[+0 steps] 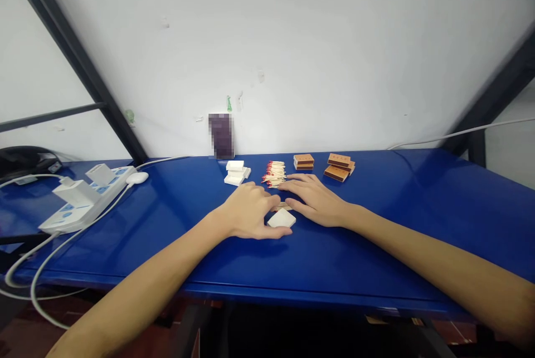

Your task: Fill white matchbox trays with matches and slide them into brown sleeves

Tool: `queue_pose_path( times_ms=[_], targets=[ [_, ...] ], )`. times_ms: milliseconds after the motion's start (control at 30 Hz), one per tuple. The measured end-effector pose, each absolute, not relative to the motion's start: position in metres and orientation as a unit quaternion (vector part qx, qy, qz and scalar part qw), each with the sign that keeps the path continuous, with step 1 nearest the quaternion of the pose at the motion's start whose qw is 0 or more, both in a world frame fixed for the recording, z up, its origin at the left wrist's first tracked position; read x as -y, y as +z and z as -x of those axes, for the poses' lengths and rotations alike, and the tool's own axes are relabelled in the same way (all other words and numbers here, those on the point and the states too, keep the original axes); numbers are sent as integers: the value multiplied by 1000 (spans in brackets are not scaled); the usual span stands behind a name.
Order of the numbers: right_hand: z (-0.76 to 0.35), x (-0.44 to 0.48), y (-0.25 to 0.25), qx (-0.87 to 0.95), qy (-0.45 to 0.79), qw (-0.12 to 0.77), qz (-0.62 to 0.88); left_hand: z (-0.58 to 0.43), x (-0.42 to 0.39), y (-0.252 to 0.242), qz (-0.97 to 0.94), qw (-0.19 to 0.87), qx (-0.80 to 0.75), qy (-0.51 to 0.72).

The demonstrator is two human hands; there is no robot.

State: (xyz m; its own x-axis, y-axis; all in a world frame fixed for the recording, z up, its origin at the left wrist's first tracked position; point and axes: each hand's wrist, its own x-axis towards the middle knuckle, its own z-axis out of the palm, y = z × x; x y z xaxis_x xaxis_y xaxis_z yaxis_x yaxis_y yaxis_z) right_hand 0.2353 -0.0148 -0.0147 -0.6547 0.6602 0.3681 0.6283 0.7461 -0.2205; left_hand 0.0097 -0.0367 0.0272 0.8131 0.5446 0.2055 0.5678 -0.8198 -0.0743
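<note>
Currently, the left hand has its thumb at the white tray on the desk, though whether it grips I cannot tell; the right hand, fingers loosely spread, reaches the matches beyond.

On the blue desk, behind a white rectangular box, red-tipped wooden matches lie between white rectangular trays, left, and brown cardboard matchboxes, right.

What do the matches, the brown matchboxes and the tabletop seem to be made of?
Matches: probably bare wood, pale thin sticks with red heads.
Brown matchboxes: likely card, matt-looking, with flat printed tops.
Tabletop: glossy blue, perhaps painted metal or laminate; its sheen fits either.
</note>
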Motion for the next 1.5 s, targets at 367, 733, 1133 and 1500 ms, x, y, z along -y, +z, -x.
queue_pose_path(
  times_ms=[367,733,1133,1500],
  targets=[
    [-235,14,-17,906,33,223,359,-6,32,27,958,33,272,-81],
    [-234,15,-15,913,42,203,350,6,-5,5,884,-52,407,-224],
    [-235,13,-17,917,53,224,326,4,-10,-3,906,-51,388,-162],
    [-234,13,-16,914,23,214,343,-3,-17,-3,881,-107,427,-175]
  ],
)
